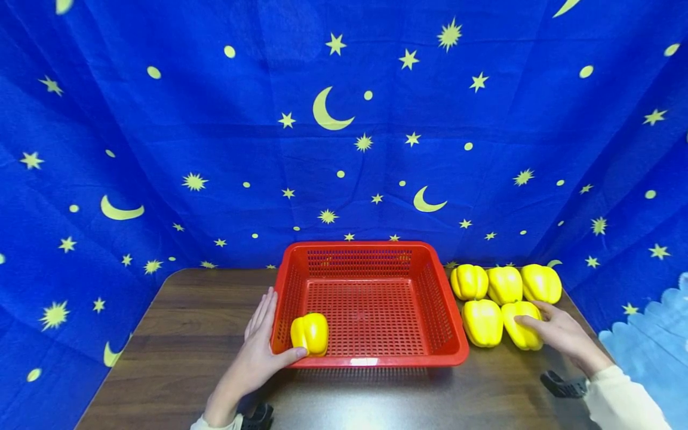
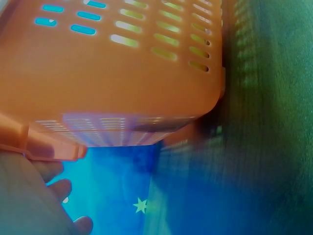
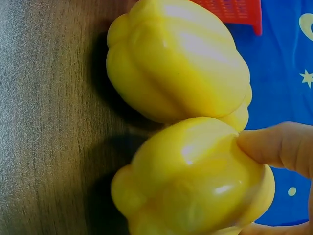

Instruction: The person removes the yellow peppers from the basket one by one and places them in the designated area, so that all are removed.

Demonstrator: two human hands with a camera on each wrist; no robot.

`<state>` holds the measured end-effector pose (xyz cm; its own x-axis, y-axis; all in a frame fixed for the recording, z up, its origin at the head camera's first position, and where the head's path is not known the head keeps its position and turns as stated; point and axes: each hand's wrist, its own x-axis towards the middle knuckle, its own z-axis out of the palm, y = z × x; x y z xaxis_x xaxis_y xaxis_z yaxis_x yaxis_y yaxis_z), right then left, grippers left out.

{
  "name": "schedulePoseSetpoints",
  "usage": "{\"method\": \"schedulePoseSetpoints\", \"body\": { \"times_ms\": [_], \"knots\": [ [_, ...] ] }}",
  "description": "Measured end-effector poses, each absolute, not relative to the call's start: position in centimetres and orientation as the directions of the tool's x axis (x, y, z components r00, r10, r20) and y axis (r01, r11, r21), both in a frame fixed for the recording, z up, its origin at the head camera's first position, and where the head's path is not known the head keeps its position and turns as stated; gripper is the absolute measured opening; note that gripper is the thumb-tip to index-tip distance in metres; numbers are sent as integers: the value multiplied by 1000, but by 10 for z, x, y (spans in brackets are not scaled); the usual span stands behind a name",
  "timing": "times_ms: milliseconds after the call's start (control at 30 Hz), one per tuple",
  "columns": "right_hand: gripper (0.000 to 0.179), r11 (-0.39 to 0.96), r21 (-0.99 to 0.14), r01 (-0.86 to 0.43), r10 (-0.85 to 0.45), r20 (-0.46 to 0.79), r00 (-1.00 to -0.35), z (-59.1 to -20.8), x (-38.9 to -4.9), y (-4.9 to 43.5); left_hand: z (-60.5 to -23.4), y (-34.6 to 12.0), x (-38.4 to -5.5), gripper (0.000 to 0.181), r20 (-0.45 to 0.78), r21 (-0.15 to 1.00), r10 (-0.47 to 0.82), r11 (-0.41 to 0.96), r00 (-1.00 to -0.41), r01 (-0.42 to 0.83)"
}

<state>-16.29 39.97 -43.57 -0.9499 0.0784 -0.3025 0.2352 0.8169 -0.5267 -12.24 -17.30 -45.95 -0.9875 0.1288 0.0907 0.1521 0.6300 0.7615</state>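
A red plastic basket [image 1: 365, 361] with slotted walls stands on the table. My left hand [image 1: 258, 352] holds its front left corner, thumb over the rim and fingers along the outside wall; the left wrist view shows the fingertips [image 2: 61, 188] by the rim. One yellow bell pepper [image 1: 310, 334] lies inside the basket close to that thumb. Right of the basket, my right hand [image 1: 559, 334] grips a yellow bell pepper [image 1: 522, 327] between thumb and fingers; it rests at the front right of a group. Beside it sits another yellow bell pepper [image 3: 176, 58].
Behind the front peppers is a back row of yellow bell peppers [image 1: 504, 285], near the basket's right wall. A blue cloth [image 1: 376, 161] with stars and moons hangs behind the brown wooden table [image 1: 199, 322] and at both sides.
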Motion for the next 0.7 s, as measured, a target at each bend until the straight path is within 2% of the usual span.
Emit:
{"method": "schedulePoseSetpoints", "body": {
  "times_ms": [267, 533, 700],
  "knots": [
    [91, 624, -720, 304, 34, -364, -931, -444, -162, 404, -460, -173, -122, 120, 90, 757, 125, 636, -988, 150],
    [92, 545, -768, 337, -22, -415, -910, -450, -164, 416, -460, -173, -123, 119, 102, 761, 128, 628, -986, 161],
    [87, 547, -784, 292, -31, -368, -929, -450, -164, 421, -460, -173, -123, 119, 109, 758, 130, 631, -986, 166]
  ]
}}
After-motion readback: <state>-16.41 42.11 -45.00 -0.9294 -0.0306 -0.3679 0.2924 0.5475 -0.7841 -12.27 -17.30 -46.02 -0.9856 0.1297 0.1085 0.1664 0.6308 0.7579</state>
